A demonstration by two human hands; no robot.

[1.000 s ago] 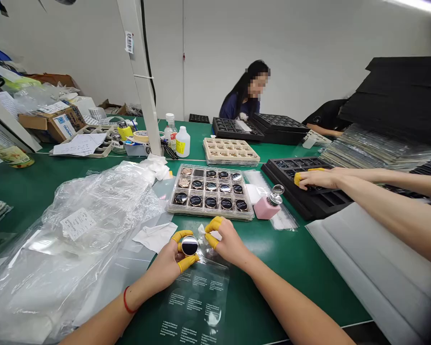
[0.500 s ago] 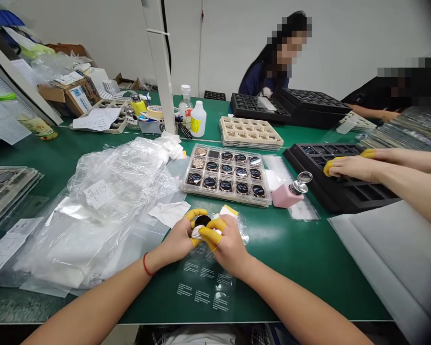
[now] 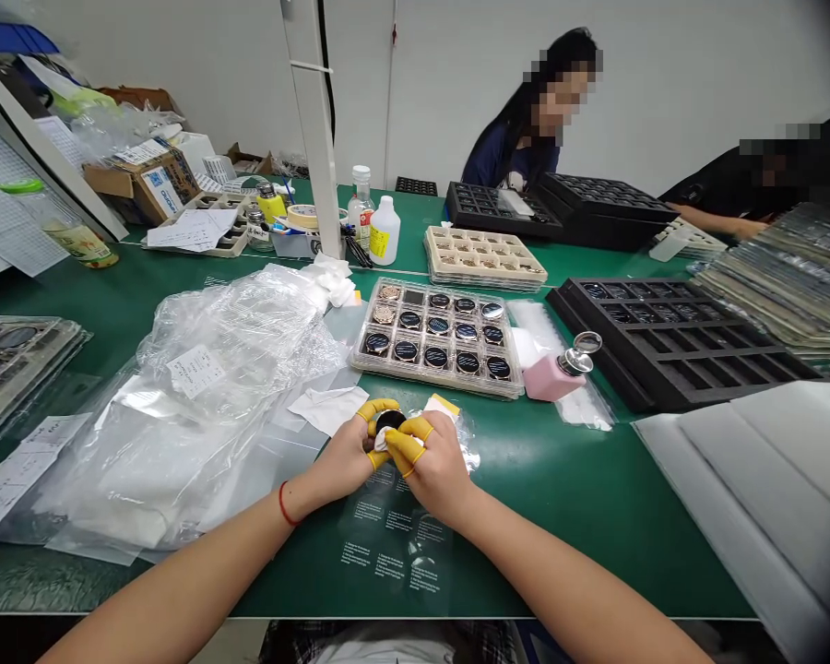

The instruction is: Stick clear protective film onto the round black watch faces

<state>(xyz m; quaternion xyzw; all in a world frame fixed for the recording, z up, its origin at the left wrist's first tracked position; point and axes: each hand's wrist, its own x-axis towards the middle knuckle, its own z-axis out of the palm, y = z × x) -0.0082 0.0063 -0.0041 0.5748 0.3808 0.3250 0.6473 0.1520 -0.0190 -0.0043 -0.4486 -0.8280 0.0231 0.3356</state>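
My left hand (image 3: 349,452), with yellow finger cots, grips a round black watch face (image 3: 390,420) by its edge. A small white wiping cloth (image 3: 382,439) is pinched in my right hand (image 3: 432,461), also in yellow cots, and pressed against the watch face. Beneath my hands lies a clear film sheet (image 3: 387,544) with printed white text. Just beyond them stands a clear tray (image 3: 425,371) of round watch faces, most of them dark. A pink pump bottle (image 3: 551,376) is right of the tray. A flat white cloth (image 3: 326,408) rests left of my hands.
Crumpled plastic bags (image 3: 200,406) cover the left side. Black foam trays (image 3: 678,337) and white foam sheets (image 3: 767,480) are at right. A white post (image 3: 316,129) rises behind the bags, near a white bottle (image 3: 385,232). Two people sit across the table.
The co-worker's hands at the right have withdrawn from the black foam tray. My hands stay nearly in place, with the cloth shifted slightly on the watch face.
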